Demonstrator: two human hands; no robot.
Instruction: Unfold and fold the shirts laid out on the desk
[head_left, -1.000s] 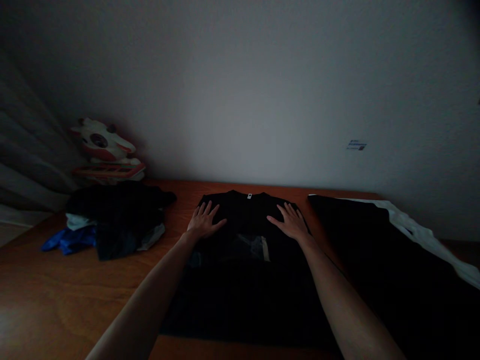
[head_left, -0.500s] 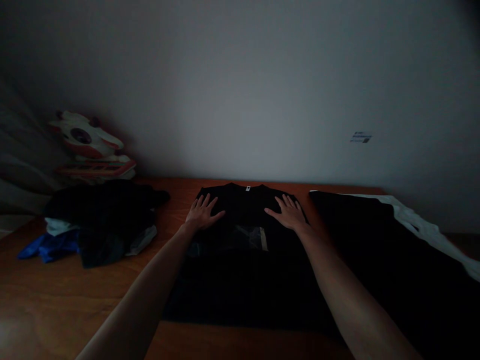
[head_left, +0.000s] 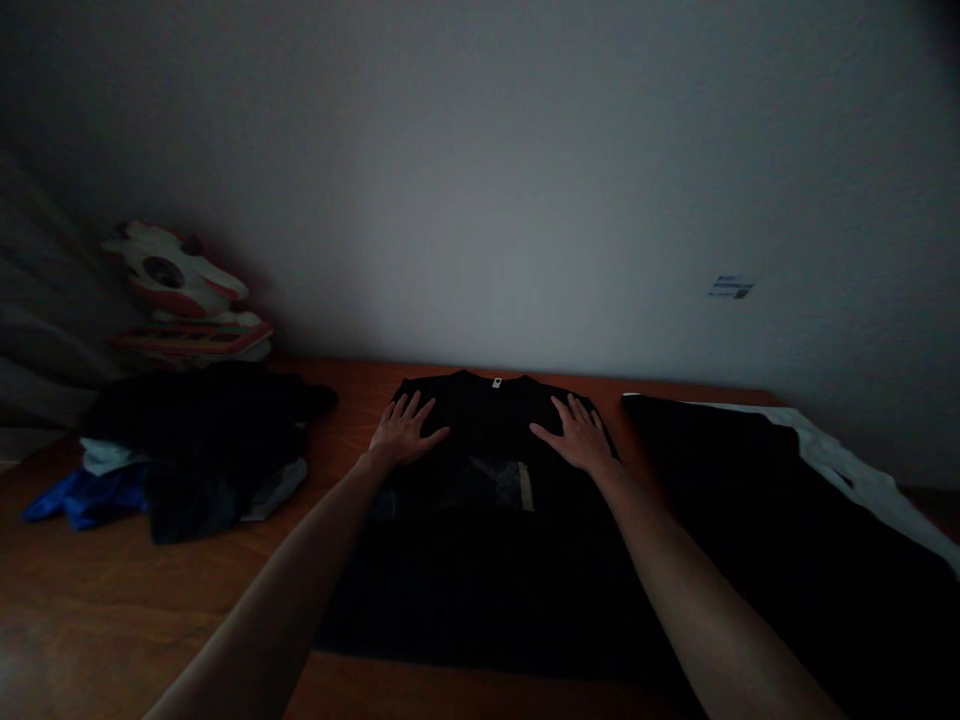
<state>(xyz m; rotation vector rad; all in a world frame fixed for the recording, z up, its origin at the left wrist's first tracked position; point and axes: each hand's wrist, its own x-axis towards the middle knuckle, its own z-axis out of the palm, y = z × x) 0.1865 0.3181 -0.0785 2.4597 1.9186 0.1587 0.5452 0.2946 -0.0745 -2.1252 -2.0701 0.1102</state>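
shirt (head_left: 487, 420) flat on worktop (head_left: 172, 600), one hand on each side

shirt is centred in front of the person, collar toward the wall (head_left: 495, 200), neck tag (head_left: 496, 383) facing up. left hand (head_left: 405, 430) and right hand (head_left: 574, 432): both palm down, fingers spread, nothing pinched. they sit near the shoulders, left and right, roughly mirrored. my read: wide fingers spread the load so the cloth lies flat without bunching, and the matched placement keeps it from skewing. print (head_left: 495, 482) lies between and just nearer than the hands. lower part too dark to make out folds.

left side: rumpled pile (head_left: 202, 430), blue cloth (head_left: 90, 495) at its near edge, toy (head_left: 176, 270) behind. right side: black cloth (head_left: 765, 520), spread flat, white cloth (head_left: 847, 465) showing past its far edge. pile is well apart from the shirt, probably to leave elbow room; black cloth is closer, by the right arm.
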